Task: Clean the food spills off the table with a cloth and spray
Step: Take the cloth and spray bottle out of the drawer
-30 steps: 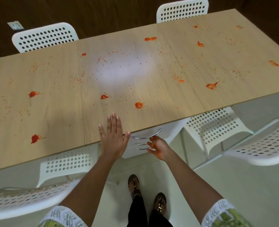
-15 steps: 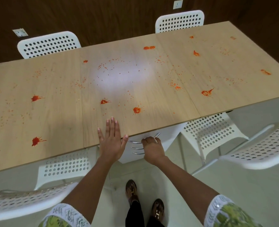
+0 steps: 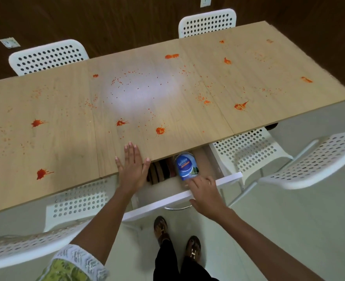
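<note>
Fetching supplies: left hand (image 3: 132, 166) lies flat on the table's (image 3: 66, 138) near edge; right hand (image 3: 205, 192), fingers loose, reaches into the open drawer (image 3: 188, 194) toward the Sparkle spray bottle (image 3: 185, 166) beside the striped cloth (image 3: 160, 172). Next, grasp the bottle.

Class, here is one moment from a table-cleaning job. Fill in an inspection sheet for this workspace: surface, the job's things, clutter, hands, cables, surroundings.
Surface: wooden table covered in red spills, splats and fine specks from end to end.
Job's things: spray bottle with a blue label lies in the open drawer under the table's near edge; a striped cloth lies beside it.
Clutter: nothing seen on the tabletop apart from the spills.
Hands: left hand flat on the table edge; right hand over the drawer front, fingers reaching toward the bottle, holding nothing.
Cables: nothing seen.
Surroundings: white perforated chairs around the table, dark wood wall, pale floor.
</note>
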